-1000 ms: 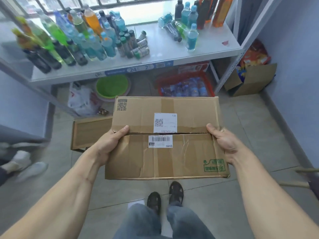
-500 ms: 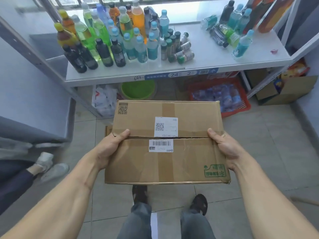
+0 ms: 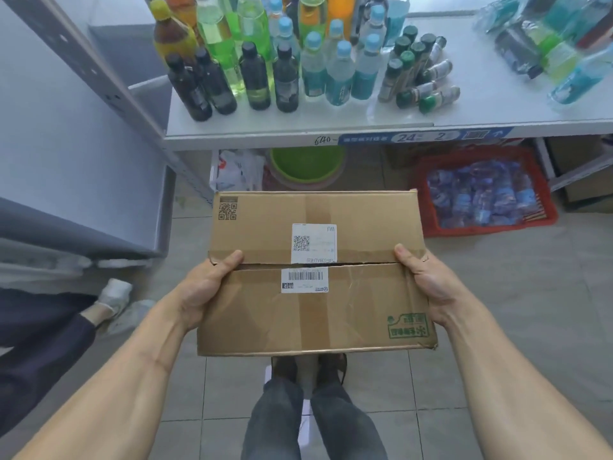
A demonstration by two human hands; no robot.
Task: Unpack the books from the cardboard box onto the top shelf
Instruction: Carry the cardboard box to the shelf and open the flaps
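"WU" on box label (image 3: 313, 243), "640-", "24", "2" on shelf edge (image 3: 365, 138)

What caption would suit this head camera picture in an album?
Both hands, left and right, carry a closed cardboard box toward a shelf crowded with bottles.

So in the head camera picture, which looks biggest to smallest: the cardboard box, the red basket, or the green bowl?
1. cardboard box, but it's nearest the camera, so that helps
2. red basket
3. green bowl, partly hidden under the shelf

Bottles (image 3: 285, 71) above; green basin (image 3: 306, 164), red basket (image 3: 428, 224) below.
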